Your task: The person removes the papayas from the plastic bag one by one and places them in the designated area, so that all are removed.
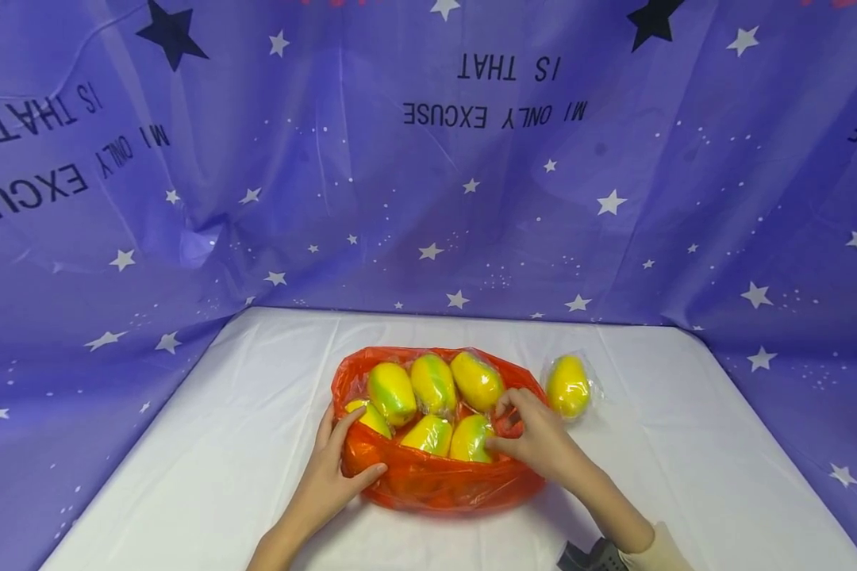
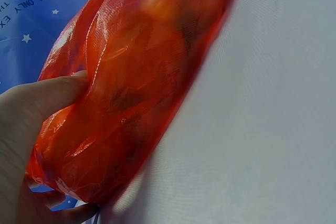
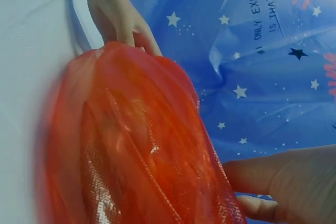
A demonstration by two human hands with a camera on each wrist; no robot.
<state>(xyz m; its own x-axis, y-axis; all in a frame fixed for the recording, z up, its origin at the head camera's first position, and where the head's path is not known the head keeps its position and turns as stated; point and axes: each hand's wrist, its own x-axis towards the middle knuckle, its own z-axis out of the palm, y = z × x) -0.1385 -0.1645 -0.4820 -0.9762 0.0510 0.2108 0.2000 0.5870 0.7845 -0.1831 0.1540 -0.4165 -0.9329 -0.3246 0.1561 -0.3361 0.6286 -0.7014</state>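
A red plastic bag (image 1: 450, 484) lies on the white table with its mouth turned up, showing several yellow-green mangoes (image 1: 434, 386) in clear wrapping. At the bag's left end my left hand (image 1: 328, 468) holds it, fingers over the rim and thumb on the front side. My right hand (image 1: 536, 436) reaches in over the right rim with bent fingers, its thumb touching the front right mango (image 1: 471, 438). Red film hides those fingertips in the right wrist view. One more wrapped mango (image 1: 568, 386) lies outside, just right of the bag.
A white cloth (image 1: 207, 452) covers the table. Behind and beside it hangs a purple curtain (image 1: 400, 198) with stars and printed words. A dark strap or device (image 1: 593, 555) shows at my right wrist, next to a light sleeve (image 1: 657, 551).
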